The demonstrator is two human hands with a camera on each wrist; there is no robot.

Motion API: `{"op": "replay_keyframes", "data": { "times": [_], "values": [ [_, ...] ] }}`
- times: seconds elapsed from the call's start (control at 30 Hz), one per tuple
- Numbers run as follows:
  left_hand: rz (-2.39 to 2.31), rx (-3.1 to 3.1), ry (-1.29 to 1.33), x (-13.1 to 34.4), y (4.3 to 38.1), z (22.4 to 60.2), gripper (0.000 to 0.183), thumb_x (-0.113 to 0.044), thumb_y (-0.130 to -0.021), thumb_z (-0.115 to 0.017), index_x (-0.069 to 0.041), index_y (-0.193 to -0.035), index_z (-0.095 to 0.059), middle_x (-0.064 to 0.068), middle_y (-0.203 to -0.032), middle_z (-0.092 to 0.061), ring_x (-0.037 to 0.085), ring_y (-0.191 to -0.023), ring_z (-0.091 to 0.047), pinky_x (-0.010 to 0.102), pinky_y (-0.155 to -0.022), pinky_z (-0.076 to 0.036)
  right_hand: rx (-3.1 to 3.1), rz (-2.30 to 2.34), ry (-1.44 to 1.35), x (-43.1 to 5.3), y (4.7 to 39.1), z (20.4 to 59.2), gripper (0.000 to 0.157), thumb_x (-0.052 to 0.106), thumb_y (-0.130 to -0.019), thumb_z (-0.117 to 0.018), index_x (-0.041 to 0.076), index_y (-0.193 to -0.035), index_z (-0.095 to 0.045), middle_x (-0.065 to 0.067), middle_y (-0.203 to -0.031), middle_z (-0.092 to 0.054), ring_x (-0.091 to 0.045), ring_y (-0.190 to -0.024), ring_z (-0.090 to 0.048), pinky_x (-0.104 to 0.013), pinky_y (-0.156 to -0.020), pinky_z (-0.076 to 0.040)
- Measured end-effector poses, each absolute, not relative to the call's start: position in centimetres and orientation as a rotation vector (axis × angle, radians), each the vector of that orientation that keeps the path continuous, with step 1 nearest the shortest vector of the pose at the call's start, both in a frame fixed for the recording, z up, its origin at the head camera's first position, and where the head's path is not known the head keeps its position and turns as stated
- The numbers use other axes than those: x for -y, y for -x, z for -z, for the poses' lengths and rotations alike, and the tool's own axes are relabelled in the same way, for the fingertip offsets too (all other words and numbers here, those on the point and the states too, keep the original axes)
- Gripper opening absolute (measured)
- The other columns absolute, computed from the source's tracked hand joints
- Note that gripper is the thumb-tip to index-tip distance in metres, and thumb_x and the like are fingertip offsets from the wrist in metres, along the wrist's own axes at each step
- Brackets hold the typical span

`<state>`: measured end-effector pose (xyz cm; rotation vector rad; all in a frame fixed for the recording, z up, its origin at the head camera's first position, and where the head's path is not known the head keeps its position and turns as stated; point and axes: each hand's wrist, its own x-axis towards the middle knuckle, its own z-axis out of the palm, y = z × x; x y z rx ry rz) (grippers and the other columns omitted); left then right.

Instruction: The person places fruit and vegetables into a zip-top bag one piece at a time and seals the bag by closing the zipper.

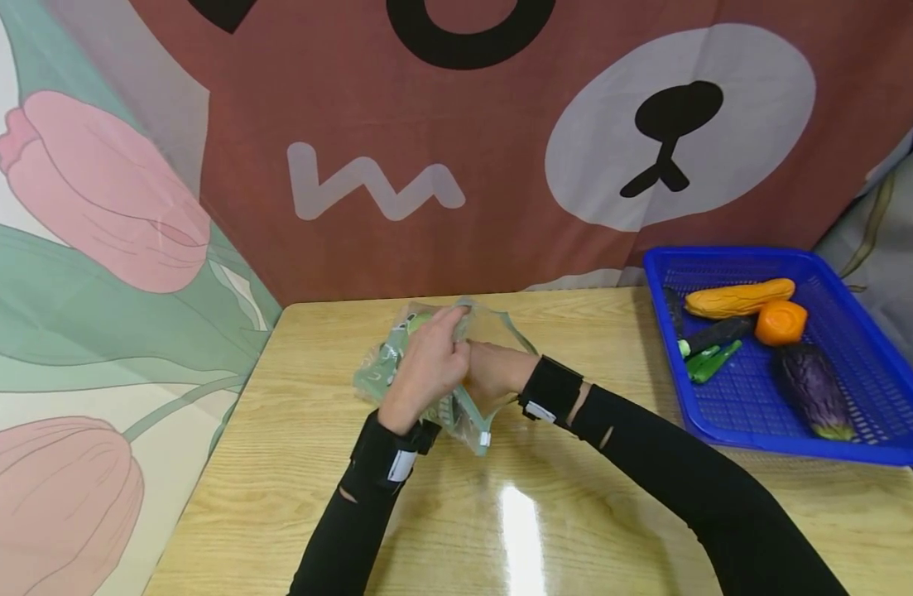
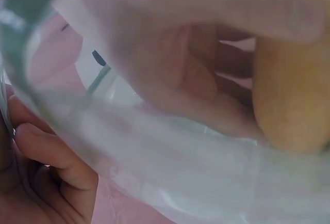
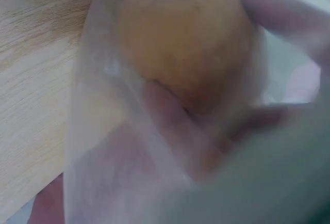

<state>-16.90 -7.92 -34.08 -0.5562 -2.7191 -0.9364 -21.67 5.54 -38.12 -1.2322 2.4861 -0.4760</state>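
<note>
A clear plastic zip bag with green print and a green-edged mouth lies on the wooden table. My left hand pinches the bag by the rim of its mouth; in the left wrist view its curled fingers show at the lower left. Through the mouth reaches my right hand, which is inside the bag. It grips a round, tan-orange object, smooth like a fruit or vegetable, seen through the plastic in the right wrist view. In the head view the left hand and bag hide this object.
A blue plastic basket stands at the table's right side. In it lie a yellow-orange long vegetable, an orange round one, an eggplant, a dark long vegetable and green peppers. A printed cloth hangs behind the table.
</note>
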Motion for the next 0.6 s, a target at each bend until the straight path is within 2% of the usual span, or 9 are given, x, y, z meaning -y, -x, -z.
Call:
{"op": "replay_keyframes", "data": {
  "times": [0.1,0.17,0.33,0.5,0.6],
  "values": [
    [0.941,2.698,0.564,8.0,16.9,34.0,0.049,0.000,-0.084,-0.046,-0.003,-0.133,-0.053,0.011,-0.134,-0.052,0.022,-0.085,-0.057,0.032,-0.064,-0.041,-2.497,0.486,1.233,-5.3,21.7,38.2,0.041,0.010,-0.087,-0.064,0.003,-0.124,-0.049,-0.006,-0.115,-0.052,-0.015,-0.094,-0.052,-0.032,-0.085,-0.044],
    [0.937,2.684,0.564,8.1,16.9,33.9,0.049,0.001,-0.084,-0.047,-0.004,-0.132,-0.053,0.010,-0.134,-0.052,0.021,-0.079,-0.056,0.031,-0.060,-0.040,-2.495,0.504,1.245,-5.3,21.6,38.1,0.033,0.006,-0.089,-0.060,0.003,-0.121,-0.051,-0.007,-0.112,-0.053,-0.016,-0.092,-0.053,-0.031,-0.082,-0.044],
    [0.955,2.675,0.558,8.3,16.9,34.0,0.049,0.001,-0.085,-0.046,-0.005,-0.133,-0.053,0.010,-0.133,-0.052,0.018,-0.071,-0.050,0.031,-0.059,-0.037,-2.487,0.467,1.315,-5.4,21.3,37.6,0.029,0.005,-0.093,-0.054,0.002,-0.122,-0.052,-0.009,-0.117,-0.053,-0.017,-0.098,-0.053,-0.031,-0.085,-0.044],
    [0.990,2.689,0.538,8.7,16.8,34.2,0.048,0.000,-0.087,-0.045,-0.006,-0.134,-0.052,0.011,-0.134,-0.051,0.018,-0.055,-0.039,0.030,-0.053,-0.031,-2.518,0.403,1.305,-5.9,20.8,36.4,0.037,0.012,-0.095,-0.052,0.002,-0.131,-0.049,-0.014,-0.125,-0.050,-0.019,-0.097,-0.055,-0.033,-0.080,-0.044],
    [0.989,2.697,0.525,8.8,16.9,34.2,0.049,0.001,-0.087,-0.046,-0.006,-0.135,-0.051,0.011,-0.134,-0.051,0.017,-0.054,-0.038,0.030,-0.054,-0.032,-2.547,0.424,1.299,-6.6,20.4,35.5,0.044,0.016,-0.094,-0.056,0.002,-0.136,-0.047,-0.016,-0.127,-0.051,-0.021,-0.096,-0.057,-0.034,-0.079,-0.045]
  ]
}}
